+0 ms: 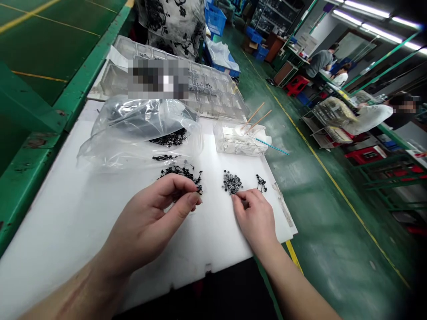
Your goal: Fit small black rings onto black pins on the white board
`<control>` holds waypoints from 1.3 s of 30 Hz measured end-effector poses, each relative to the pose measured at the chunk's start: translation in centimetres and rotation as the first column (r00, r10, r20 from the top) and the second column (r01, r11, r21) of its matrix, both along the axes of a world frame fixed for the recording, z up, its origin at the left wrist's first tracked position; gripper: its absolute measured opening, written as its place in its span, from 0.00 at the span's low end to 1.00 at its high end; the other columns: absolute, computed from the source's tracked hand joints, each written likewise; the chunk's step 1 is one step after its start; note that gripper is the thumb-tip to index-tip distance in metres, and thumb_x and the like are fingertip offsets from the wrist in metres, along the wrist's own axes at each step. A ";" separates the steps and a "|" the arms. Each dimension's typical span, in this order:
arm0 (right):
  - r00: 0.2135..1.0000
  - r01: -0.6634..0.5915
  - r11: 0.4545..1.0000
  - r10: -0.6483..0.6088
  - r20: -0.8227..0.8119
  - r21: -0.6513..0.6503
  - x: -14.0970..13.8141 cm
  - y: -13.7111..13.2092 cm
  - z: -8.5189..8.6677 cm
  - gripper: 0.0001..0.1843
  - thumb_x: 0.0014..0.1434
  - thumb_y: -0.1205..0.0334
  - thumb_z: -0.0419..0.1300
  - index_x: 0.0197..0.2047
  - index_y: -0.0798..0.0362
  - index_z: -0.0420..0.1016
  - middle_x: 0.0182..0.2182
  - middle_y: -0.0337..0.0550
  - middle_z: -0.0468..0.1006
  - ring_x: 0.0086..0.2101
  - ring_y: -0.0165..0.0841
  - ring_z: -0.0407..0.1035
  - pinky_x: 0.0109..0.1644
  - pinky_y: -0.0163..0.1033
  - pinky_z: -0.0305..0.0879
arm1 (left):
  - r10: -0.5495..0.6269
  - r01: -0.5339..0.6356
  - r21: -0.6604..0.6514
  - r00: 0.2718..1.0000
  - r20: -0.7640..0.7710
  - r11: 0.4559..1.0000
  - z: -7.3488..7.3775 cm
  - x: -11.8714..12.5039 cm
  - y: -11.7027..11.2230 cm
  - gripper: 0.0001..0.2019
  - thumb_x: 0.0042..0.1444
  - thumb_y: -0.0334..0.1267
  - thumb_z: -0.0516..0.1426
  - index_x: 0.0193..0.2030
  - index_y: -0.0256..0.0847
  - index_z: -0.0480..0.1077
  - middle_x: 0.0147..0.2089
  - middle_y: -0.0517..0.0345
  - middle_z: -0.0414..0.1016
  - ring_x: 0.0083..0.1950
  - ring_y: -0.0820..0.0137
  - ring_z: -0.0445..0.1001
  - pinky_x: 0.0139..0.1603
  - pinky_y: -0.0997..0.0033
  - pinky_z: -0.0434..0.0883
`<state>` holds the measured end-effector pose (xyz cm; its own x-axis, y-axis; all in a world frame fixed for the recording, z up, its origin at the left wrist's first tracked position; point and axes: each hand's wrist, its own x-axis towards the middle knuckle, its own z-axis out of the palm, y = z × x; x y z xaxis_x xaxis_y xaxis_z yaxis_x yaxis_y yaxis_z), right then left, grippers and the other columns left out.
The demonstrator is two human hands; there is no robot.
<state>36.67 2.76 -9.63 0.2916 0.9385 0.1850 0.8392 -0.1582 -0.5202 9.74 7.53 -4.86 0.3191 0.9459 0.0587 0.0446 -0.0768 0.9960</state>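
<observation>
I have a clear bag [140, 138] holding black parts [168, 138] and a clear box [236, 141] holding white pieces. My left hand [147, 222] is pinched shut on black parts above the white board [66, 226]. My right hand [253, 218], fingers curled, sits just below grey rings [231, 182]; any hold is unclear.

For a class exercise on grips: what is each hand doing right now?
Left hand: closed, pinching small black parts.
Right hand: half closed; cannot tell if it holds anything.
</observation>
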 end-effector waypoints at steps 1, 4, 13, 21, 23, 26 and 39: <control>1.000 -0.002 1.000 0.002 0.011 0.012 0.0 0.0 -0.2 0.14 0.70 0.51 0.63 0.40 0.50 0.85 0.39 0.49 0.83 0.41 0.45 0.76 0.51 0.52 0.71 | -0.004 0.004 0.003 1.000 -0.002 1.000 0.1 0.1 0.0 0.05 0.75 0.45 0.64 0.48 0.50 0.79 0.41 0.62 0.82 0.42 0.70 0.81 0.45 0.74 0.77; 1.000 -0.022 0.999 0.022 0.010 0.049 0.4 -0.3 -0.2 0.14 0.69 0.51 0.63 0.38 0.50 0.84 0.38 0.49 0.83 0.40 0.44 0.76 0.49 0.51 0.72 | -0.023 0.023 0.020 1.000 -0.005 1.000 0.5 0.2 -0.1 0.06 0.76 0.45 0.63 0.47 0.48 0.79 0.41 0.60 0.84 0.42 0.67 0.82 0.45 0.68 0.77; 0.748 -0.197 0.957 0.287 -0.598 0.213 -2.0 -1.4 6.5 0.03 0.66 0.61 0.75 0.44 0.46 0.88 0.38 0.42 0.87 0.33 0.33 0.79 0.36 0.38 0.77 | -0.048 0.065 0.187 0.994 -0.093 0.980 1.5 0.6 0.0 0.03 0.73 0.36 0.63 0.45 0.45 0.79 0.39 0.62 0.85 0.40 0.70 0.81 0.43 0.69 0.75; 0.640 -0.317 0.892 0.451 -0.623 0.321 -5.3 0.1 8.0 0.12 0.66 0.68 0.74 0.48 0.41 0.90 0.46 0.43 0.83 0.44 0.37 0.80 0.46 0.42 0.81 | -0.077 0.101 0.271 0.992 -0.099 0.957 1.5 0.6 0.0 0.04 0.74 0.32 0.62 0.47 0.43 0.79 0.43 0.62 0.87 0.43 0.72 0.83 0.47 0.72 0.76; 0.649 -0.312 0.898 0.440 -0.621 0.311 -5.3 0.1 7.7 0.12 0.66 0.68 0.75 0.49 0.40 0.90 0.47 0.43 0.83 0.43 0.37 0.81 0.45 0.42 0.81 | -0.090 0.112 0.277 0.992 -0.092 0.954 1.6 0.6 0.0 0.05 0.74 0.31 0.61 0.47 0.43 0.79 0.43 0.62 0.87 0.43 0.72 0.83 0.47 0.72 0.76; 0.667 -0.305 0.899 0.437 -0.604 0.314 -5.4 0.0 7.4 0.12 0.66 0.67 0.75 0.49 0.40 0.90 0.48 0.44 0.83 0.43 0.38 0.81 0.43 0.42 0.81 | -0.091 0.114 0.286 0.992 -0.092 0.952 1.6 0.5 0.0 0.06 0.74 0.31 0.61 0.47 0.44 0.80 0.43 0.61 0.87 0.42 0.70 0.84 0.46 0.70 0.77; 0.697 -0.324 0.895 0.445 -0.562 0.307 -5.4 0.3 7.4 0.14 0.66 0.67 0.75 0.51 0.39 0.90 0.48 0.44 0.84 0.45 0.37 0.79 0.42 0.40 0.80 | -0.113 0.147 0.356 0.987 -0.116 0.923 1.2 0.4 0.0 0.06 0.76 0.30 0.60 0.49 0.45 0.78 0.45 0.62 0.87 0.44 0.71 0.84 0.46 0.71 0.77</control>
<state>31.25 3.11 -2.23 0.0177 0.9637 0.2665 0.3028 0.2489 -0.9200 10.16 7.53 -3.63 0.4582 0.8154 0.3537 0.0995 -0.4425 0.8912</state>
